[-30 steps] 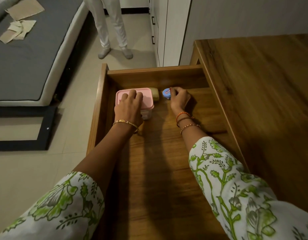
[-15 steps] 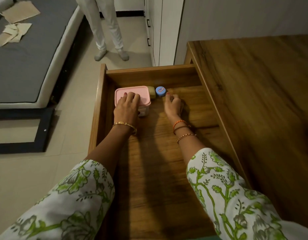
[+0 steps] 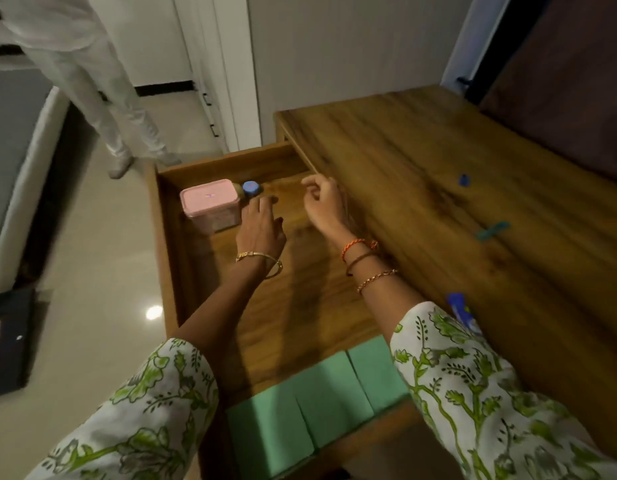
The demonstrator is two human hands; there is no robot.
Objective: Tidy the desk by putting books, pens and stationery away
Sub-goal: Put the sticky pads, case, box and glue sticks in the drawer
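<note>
pink box lid label, blue cap print — both blurred, unreadable

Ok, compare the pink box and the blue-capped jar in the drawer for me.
The pink box is plainly larger than the blue-capped jar. The pink box is rectangular with a flat pink lid; the blue-capped jar has a round blue cap. The pink box sits nearer the drawer's left wall, with the blue-capped jar just to its right. Both stand at the drawer's far end, and neither of the hands holds them.

Left hand flat, fingers extended, right hand raised, fingers loosely curled, empty
</note>
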